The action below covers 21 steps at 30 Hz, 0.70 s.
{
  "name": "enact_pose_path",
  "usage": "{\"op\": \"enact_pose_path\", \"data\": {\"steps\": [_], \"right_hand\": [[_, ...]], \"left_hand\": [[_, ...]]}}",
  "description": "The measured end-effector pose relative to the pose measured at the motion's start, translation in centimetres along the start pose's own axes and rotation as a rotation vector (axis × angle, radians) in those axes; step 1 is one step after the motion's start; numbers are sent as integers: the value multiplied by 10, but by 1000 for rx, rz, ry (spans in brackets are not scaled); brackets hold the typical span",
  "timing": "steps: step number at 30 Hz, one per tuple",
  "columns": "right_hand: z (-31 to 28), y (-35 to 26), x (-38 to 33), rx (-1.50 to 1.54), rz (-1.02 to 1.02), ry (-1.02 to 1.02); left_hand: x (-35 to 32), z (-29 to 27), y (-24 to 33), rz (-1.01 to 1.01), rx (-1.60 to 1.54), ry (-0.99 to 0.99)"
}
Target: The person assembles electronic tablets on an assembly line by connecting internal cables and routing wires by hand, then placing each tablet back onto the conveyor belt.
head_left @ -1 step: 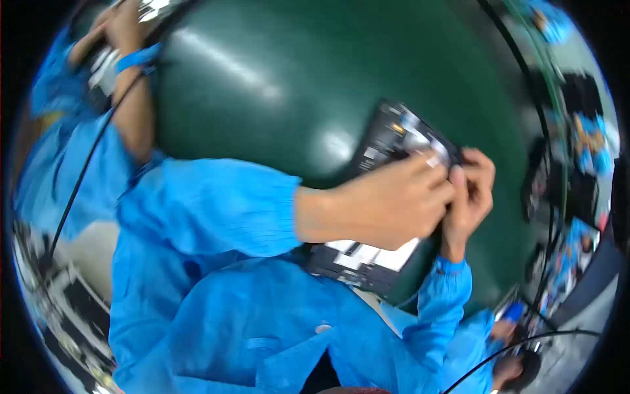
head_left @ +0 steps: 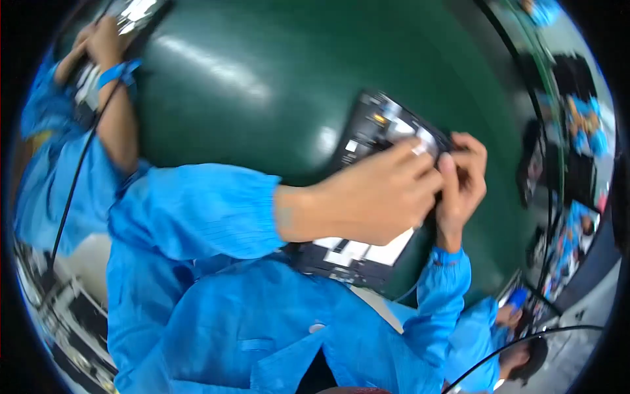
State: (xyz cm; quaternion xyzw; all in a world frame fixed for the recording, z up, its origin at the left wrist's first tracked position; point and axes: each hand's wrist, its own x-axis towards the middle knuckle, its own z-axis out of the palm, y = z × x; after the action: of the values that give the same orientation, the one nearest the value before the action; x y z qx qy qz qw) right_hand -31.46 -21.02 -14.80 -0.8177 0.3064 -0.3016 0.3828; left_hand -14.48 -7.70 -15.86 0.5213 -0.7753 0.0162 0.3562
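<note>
Both hands meet over the far right corner of the opened laptop base (head_left: 367, 141). Left hand (head_left: 377, 197) lies across the base, fingers curled, fingertips (head_left: 420, 150) pressed down near that corner; looks like a pinch on something small and pale, but too blurred to say what. Right hand (head_left: 462, 180) comes up from the near right side of the base, fingers bent in tight and touching the left fingertips. Whether it has hold of anything: cannot tell, the thing between the fingers is hidden.

The base is a dark flat slab lying on the green table (head_left: 275, 72), cover off, boards and pale labels showing. Long axis runs diagonally, from near the person's chest up and away to the right. Its middle is hidden under the left hand; the near end shows white patches (head_left: 357, 253) just below the left wrist.

Both arms are in blue sleeves (head_left: 197, 210).

Well left of the base, at the far table edge, another person's hand (head_left: 98, 43) with a blue wrist strap (head_left: 118, 72) rests on a second device (head_left: 134, 13).
</note>
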Motion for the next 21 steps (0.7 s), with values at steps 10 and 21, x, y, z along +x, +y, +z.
{"op": "enact_pose_path", "data": {"steps": [10,21], "right_hand": [[7,5,22,96,1,-137],[7,13,22,70,-89,-176]], "left_hand": [[-11,-19,-20,26,-13,-128],[-10,-22,-17,-79,-108,-183]]}}
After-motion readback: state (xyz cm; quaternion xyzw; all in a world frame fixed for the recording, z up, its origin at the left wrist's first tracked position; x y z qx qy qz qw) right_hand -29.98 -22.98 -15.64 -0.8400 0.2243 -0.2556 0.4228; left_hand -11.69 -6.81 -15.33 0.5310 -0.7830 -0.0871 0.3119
